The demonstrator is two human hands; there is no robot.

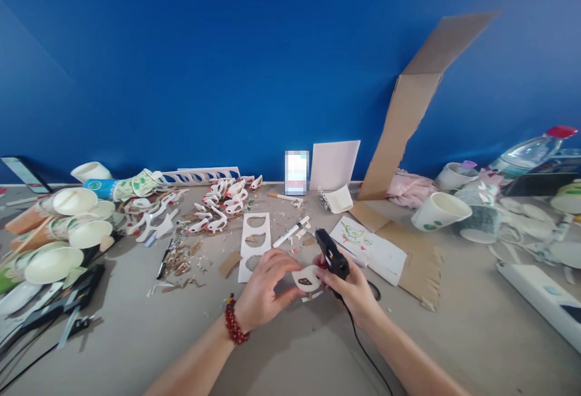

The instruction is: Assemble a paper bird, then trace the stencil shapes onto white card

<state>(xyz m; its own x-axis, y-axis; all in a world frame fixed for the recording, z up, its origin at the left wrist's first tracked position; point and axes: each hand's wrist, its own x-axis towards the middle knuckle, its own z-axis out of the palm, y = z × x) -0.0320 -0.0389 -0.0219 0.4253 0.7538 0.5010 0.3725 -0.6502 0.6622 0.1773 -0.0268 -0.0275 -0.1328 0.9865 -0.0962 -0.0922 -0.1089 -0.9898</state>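
Observation:
My left hand [265, 284], with a red bead bracelet at the wrist, pinches a small white cut-out piece [307, 277] that has a dark brown patch on it. My right hand [351, 290] is wrapped round a black glue gun [331, 254], whose nozzle points down at the white piece. The gun's black cord [363, 347] trails back along my right forearm. Both hands hover low over the grey table [290, 347], just in front of a white strip with round holes cut out of it [254, 241].
Stacked paper cups [68, 226] and black tools lie at left. Several white cut-out shapes [218, 205], card scraps and a pen [290, 232] lie behind the hands. A drawing sheet [367, 247], a leaning cardboard strip [408, 105], cups [438, 211], a bottle [531, 151] and a white power strip [540, 296] stand at right.

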